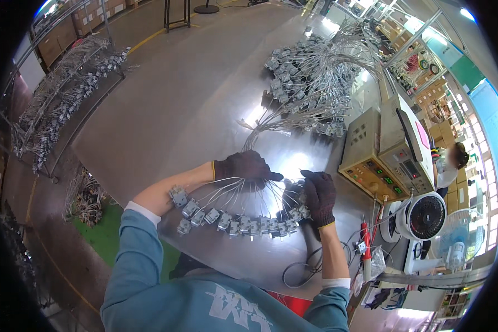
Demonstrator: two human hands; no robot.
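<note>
My left hand (248, 167), in a dark knit glove, is closed round a bundle of thin white wires (252, 141) above the metal table. From it the wires (227, 191) fan out toward me, ending in an arc of several small grey box-shaped parts (249, 225). My right hand (319, 196), gloved the same way, is at the right end of that arc, its fingertips pinched together close to the left hand's fingers. Whatever is in the pinch is too small to make out.
A large heap of similar wired parts (310, 83) covers the table's far right. Electrical test instruments (390, 155) with lit displays stand at right, near red probes (365, 240) and a white fan (426, 216). A rack of wired parts (66, 99) stands left. A person (448, 171) is beyond the instruments.
</note>
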